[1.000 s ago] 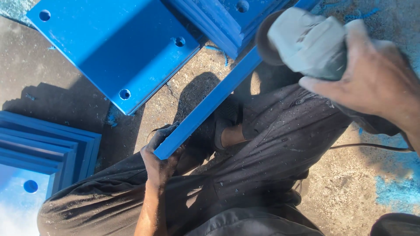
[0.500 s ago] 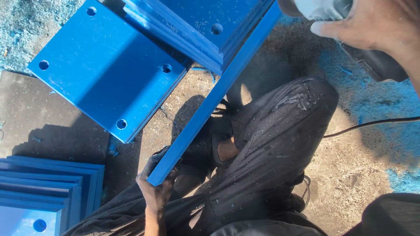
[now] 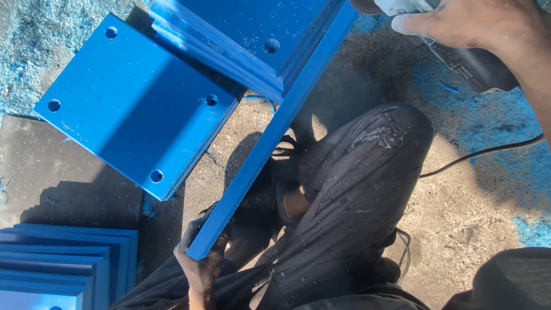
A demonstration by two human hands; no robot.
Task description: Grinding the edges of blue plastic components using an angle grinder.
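Observation:
My left hand (image 3: pixel 198 261) grips the near corner of a blue plastic plate (image 3: pixel 275 129) that stands on its edge and runs diagonally up to the right. My right hand (image 3: pixel 465 23) at the top right holds a grey and black power tool (image 3: pixel 459 57) against the far end of that plate's edge. A black cable (image 3: pixel 482 154) trails from the tool across the ground. My knee in dark trousers (image 3: pixel 367 172) sits just right of the plate.
A blue square plate with corner holes (image 3: pixel 135 103) lies flat at the left. A stack of blue plates (image 3: pixel 252 34) lies at the top, another stack (image 3: pixel 63 264) at the bottom left. Blue shavings (image 3: pixel 23 34) cover the concrete ground.
The view has shifted so the tool and my right hand sit higher in the frame, at the plate's far end. My left hand keeps its hold on the near corner.

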